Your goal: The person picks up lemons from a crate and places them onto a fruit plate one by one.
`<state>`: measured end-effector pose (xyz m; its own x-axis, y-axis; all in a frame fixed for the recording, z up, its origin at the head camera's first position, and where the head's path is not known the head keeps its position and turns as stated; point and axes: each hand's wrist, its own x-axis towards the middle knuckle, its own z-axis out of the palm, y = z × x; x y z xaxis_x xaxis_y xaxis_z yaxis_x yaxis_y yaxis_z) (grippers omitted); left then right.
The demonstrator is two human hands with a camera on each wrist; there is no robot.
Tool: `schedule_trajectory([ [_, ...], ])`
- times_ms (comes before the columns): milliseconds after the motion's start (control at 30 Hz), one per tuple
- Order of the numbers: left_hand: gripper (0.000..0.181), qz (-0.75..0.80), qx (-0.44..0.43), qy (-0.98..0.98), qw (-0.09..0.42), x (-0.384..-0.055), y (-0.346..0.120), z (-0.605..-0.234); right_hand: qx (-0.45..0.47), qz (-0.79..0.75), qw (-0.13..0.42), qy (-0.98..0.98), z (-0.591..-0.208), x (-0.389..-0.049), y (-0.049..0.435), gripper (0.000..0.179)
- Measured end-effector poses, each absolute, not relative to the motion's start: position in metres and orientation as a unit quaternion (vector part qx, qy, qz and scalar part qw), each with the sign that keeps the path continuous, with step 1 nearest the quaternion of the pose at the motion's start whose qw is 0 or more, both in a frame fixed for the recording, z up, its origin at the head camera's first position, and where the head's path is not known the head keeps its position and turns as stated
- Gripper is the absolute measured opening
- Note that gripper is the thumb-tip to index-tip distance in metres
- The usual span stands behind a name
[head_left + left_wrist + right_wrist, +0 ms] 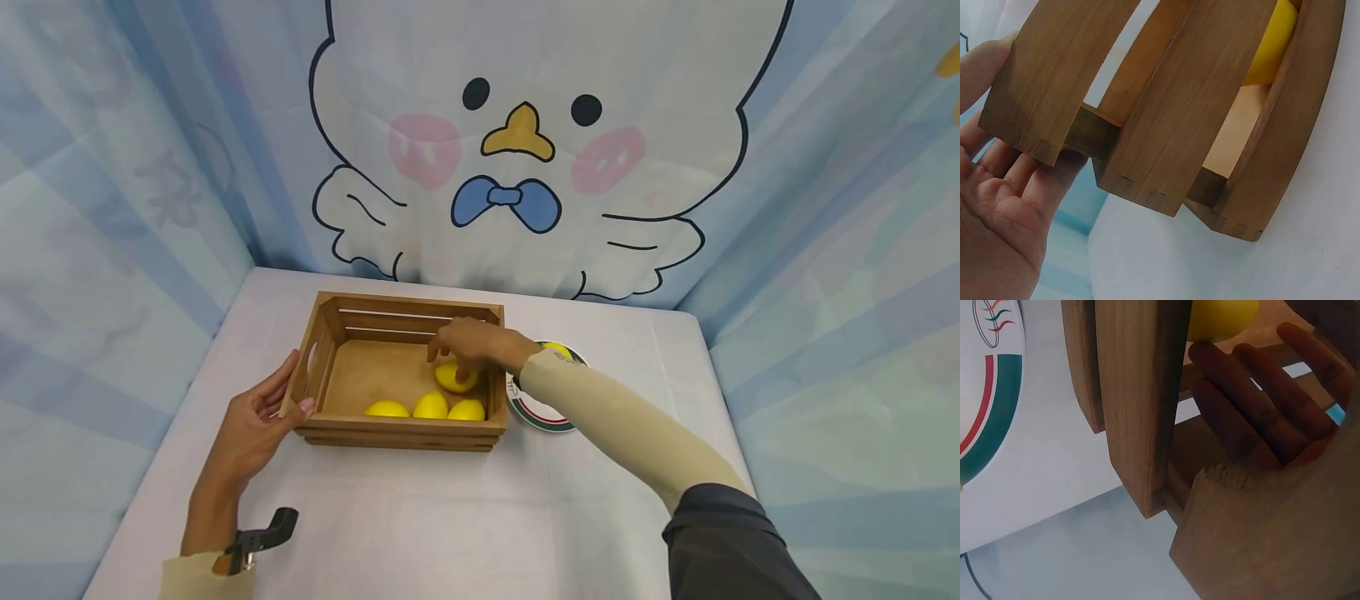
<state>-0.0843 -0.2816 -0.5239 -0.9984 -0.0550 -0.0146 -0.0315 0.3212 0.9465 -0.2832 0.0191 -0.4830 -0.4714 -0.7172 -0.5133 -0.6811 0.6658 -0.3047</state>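
A slatted wooden crate (397, 435) stands on the table, its left end gripped by my left hand (251, 433). The thumb lies over the front corner, with the fingers behind the end wall. In the left wrist view, the crate's slats (1172, 119) pass between thumb and fingers. My right hand (472, 342) reaches over the crate's right wall, just above a lemon (456, 379), fingers spread and loosely bent. The right wrist view shows fingertips right at this lemon (1219, 322). Three other lemons (430, 406) lie along the front wall inside.
Right of the crate, partly under my right forearm, is a round plate (551, 423) with a green and red rim. Something yellow (558, 348), like another lemon, shows on it. White cloth covers the table (420, 525); printed curtains (510, 258) hang behind and at both sides.
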Motion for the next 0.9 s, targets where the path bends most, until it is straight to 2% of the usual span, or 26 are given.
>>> schedule_trajectory([
  [633, 0.075, -0.58, 0.028, -0.814, 0.011, -0.084, -0.281, -0.523, -0.433, 0.05, 0.301, 0.848, -0.497, -0.283, 0.013, 0.048],
  [900, 0.075, -0.579, 0.027, -0.815, 0.012, -0.085, -0.281, -0.526, -0.423, 0.066, 0.313, 0.848, -0.504, -0.282, 0.011, 0.053],
])
